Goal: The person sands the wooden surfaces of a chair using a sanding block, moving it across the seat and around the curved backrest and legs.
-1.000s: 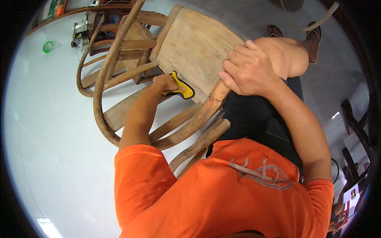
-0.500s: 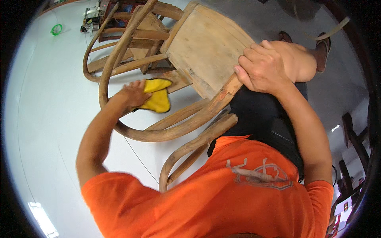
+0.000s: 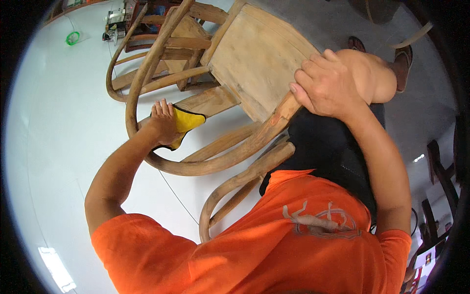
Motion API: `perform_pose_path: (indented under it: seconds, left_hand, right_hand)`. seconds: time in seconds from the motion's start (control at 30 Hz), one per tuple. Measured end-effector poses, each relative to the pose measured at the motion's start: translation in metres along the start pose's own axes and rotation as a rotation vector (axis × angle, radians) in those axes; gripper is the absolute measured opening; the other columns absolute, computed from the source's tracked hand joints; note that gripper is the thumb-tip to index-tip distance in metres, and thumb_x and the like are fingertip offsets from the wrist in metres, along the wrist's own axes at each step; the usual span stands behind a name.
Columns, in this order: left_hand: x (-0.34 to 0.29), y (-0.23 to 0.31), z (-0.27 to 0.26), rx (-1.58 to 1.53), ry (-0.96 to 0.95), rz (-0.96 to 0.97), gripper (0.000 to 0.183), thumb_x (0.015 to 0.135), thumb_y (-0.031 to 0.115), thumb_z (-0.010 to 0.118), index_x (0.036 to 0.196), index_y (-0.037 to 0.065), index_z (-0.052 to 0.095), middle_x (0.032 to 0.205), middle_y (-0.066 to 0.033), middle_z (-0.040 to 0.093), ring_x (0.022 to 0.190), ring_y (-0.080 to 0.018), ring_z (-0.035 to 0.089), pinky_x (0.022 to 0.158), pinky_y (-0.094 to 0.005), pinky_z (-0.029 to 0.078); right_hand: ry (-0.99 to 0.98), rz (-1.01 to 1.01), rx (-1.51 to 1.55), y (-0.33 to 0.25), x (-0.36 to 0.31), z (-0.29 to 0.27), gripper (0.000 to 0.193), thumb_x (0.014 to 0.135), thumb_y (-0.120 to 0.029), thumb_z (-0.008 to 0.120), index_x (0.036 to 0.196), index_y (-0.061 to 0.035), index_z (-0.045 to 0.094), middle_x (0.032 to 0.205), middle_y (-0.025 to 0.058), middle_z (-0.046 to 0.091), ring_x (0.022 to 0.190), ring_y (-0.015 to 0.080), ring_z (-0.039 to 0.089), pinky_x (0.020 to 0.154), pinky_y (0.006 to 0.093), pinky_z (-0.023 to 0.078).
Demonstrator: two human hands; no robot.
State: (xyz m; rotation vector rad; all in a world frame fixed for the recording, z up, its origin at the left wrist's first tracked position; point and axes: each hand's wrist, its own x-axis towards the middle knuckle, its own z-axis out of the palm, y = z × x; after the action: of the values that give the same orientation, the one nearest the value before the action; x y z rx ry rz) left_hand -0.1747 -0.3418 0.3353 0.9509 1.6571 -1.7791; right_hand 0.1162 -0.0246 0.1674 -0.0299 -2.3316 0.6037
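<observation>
Over back board point(image 3: 211, 102) of wood chair point(image 3: 264, 54): yellow cloth point(image 3: 188, 119) under L hand point(image 3: 164, 128), fingers straight, grip can't tell | R hand point(image 3: 327, 87) wrapped round curved rail point(image 3: 264, 132) end | cloth prob. soft, light, pin flat; chair stiff, prob. heavy, grip rail

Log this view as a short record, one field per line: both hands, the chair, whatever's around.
Left hand: on a yellow cloth with dark edging, at the back slat
Right hand: gripping the curved rail near its end
Chair: brown wood, flat seat panel
Beyond: second wooden chair
Floor: pale at left, with a round green item
</observation>
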Motion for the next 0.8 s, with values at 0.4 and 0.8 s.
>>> perform_pose_path:
  seconds: [0.4,0.8]
  left_hand:
    - [0.071,0.055,-0.015,-0.03,0.05,0.033,0.105,0.098,0.064,0.052,0.16,-0.014,0.017,0.166,-0.0393,0.012,0.154,-0.0577,0.012,0.124,-0.0626,0.014]
    - [0.182,0.154,-0.041,0.017,0.044,-0.047,0.096,0.099,0.049,0.057,0.159,-0.016,0.02,0.164,-0.0447,0.009,0.15,-0.0663,0.009,0.121,-0.0715,0.01]
  right_hand:
    - [-0.05,0.01,0.009,0.001,0.001,-0.002,0.028,0.086,-0.033,0.073,0.073,-0.01,0.063,0.075,0.0052,0.062,0.079,0.0235,0.063,0.076,0.0385,0.047]
    - [-0.093,0.018,-0.001,-0.004,0.004,-0.004,0.03,0.086,-0.034,0.073,0.072,-0.0098,0.062,0.075,0.0057,0.061,0.079,0.0237,0.063,0.076,0.0382,0.047]
